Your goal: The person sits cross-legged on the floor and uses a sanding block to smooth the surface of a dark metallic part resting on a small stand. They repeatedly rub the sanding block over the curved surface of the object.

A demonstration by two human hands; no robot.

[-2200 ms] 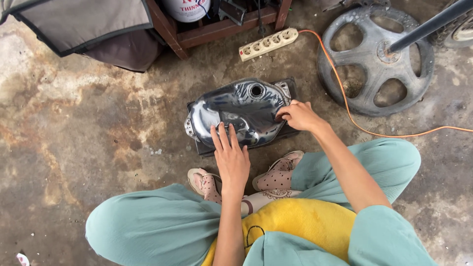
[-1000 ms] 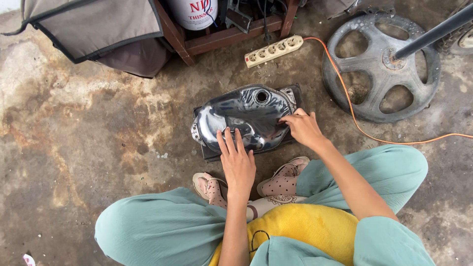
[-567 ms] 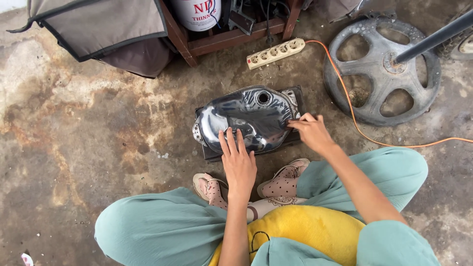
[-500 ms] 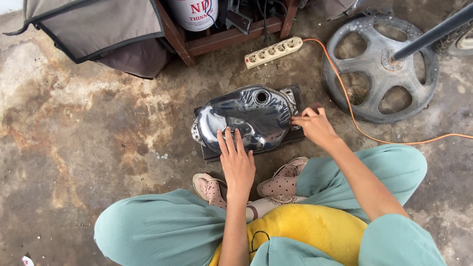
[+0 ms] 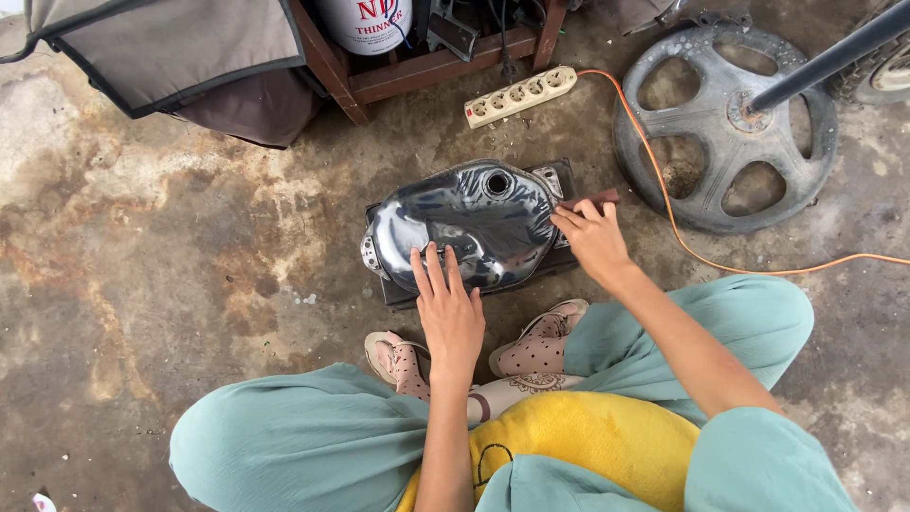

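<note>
Your landmark is the bare, shiny grey metal fuel tank [image 5: 469,223] with a round filler hole near its top, lying on a dark flat board [image 5: 408,289] on the stained concrete floor [image 5: 161,284], just ahead of your crossed legs.

Your left hand [image 5: 452,308] lies flat on the near edge of the tank, fingers [image 5: 434,268] stretched out and pressed to the metal, gripping nothing.

Your right hand [image 5: 594,239] sits at the tank's right end, its fingertips closed on a small reddish-brown strip of abrasive paper [image 5: 592,199] that touches the tank's right edge and pokes out beyond your fingers, away from the tank.

Beyond the tank, on its far side, a cream-coloured plastic power strip [image 5: 520,95] lies on the floor, and an orange cable [image 5: 664,199] runs from it past the tank's right end and off along the floor. To the right of the tank, past that cable, a grey spoked round base plate [image 5: 701,152] lies flat with a dark pole [image 5: 834,52] rising from its hub. Farther behind the tank stands a reddish wooden frame [image 5: 427,66].
</note>
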